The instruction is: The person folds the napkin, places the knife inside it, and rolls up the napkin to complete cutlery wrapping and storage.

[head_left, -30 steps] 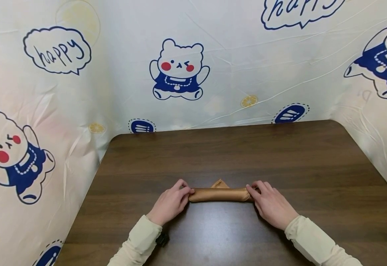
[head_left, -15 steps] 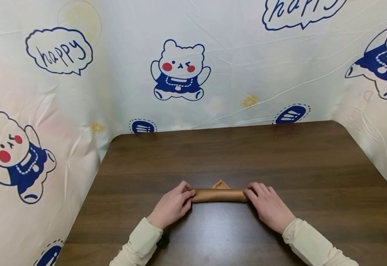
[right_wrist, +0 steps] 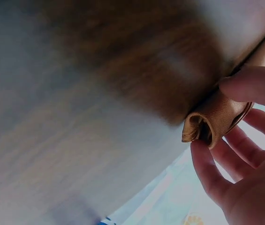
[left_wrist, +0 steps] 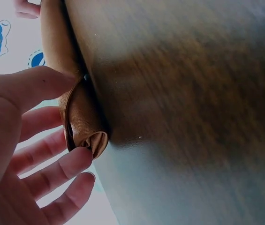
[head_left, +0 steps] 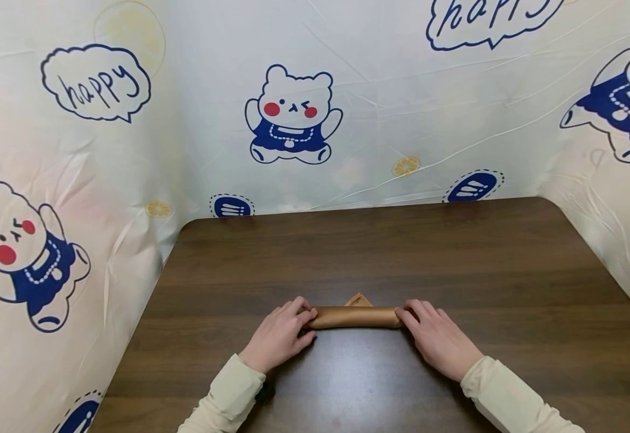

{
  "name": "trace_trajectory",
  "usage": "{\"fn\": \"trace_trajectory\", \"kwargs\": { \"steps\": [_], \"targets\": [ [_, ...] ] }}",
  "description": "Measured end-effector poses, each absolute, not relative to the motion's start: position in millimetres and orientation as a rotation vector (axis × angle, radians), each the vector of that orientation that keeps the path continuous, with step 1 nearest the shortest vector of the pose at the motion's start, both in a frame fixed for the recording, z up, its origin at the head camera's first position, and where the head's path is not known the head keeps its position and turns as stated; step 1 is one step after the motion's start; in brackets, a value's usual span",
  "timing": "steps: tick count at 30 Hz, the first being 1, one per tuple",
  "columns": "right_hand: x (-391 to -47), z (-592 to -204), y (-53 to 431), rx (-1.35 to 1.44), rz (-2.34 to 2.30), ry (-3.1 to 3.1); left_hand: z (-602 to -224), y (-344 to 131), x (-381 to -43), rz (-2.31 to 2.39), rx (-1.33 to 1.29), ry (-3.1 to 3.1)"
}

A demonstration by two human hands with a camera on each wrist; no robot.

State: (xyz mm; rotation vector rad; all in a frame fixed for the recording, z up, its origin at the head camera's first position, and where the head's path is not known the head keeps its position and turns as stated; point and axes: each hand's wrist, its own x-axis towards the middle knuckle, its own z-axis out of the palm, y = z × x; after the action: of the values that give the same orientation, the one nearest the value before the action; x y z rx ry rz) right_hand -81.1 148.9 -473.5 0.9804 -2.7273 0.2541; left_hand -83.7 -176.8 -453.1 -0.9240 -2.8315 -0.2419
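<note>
A shiny brown cloth (head_left: pixel 355 317), rolled into a tube, lies crosswise on the dark wooden table. One flat pointed corner (head_left: pixel 358 300) sticks out beyond the roll's far side. My left hand (head_left: pixel 276 337) grips the left end, thumb on the near side and fingers behind. At the opposite end, my right hand (head_left: pixel 440 340) holds the roll in much the same way. Both wrist views show the spiral layers of the cloth: the left end (left_wrist: pixel 87 117) has a folded, puckered opening, and the right end (right_wrist: pixel 216 115) shows a curled edge.
Dark brown wood grain covers the table (head_left: pixel 369 252), which has rounded far corners. A pale printed curtain (head_left: pixel 369 120) with bears and lettering hangs behind it and along both sides. Something small and dark (head_left: pixel 266 391) shows under the left cuff.
My right hand has shifted slightly left along the roll, covering more of its right end. A lower finger of my left hand has spread away from the cloth. The roll stays nearly in place.
</note>
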Motion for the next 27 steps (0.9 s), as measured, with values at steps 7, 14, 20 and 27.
{"fn": "trace_trajectory", "kwargs": {
  "steps": [7,14,20,27],
  "targets": [
    [-82.3,-471.4,146.8,0.968,0.239,-2.765,-454.5,-177.7,-85.7,-0.258,-0.913,-2.872],
    [-82.2,-469.1,145.0,0.967,0.256,-2.805,-456.7,-179.0,-88.7,-0.313,-0.883,-2.91],
    [-82.8,-467.5,144.1,0.96,0.276,-2.819,-457.7,-179.1,-89.6,-0.314,-0.885,-2.893],
    [-83.5,-468.5,144.0,0.96,0.282,-2.81,-458.3,-178.7,-90.0,-0.343,-0.874,-2.894]
  ]
}}
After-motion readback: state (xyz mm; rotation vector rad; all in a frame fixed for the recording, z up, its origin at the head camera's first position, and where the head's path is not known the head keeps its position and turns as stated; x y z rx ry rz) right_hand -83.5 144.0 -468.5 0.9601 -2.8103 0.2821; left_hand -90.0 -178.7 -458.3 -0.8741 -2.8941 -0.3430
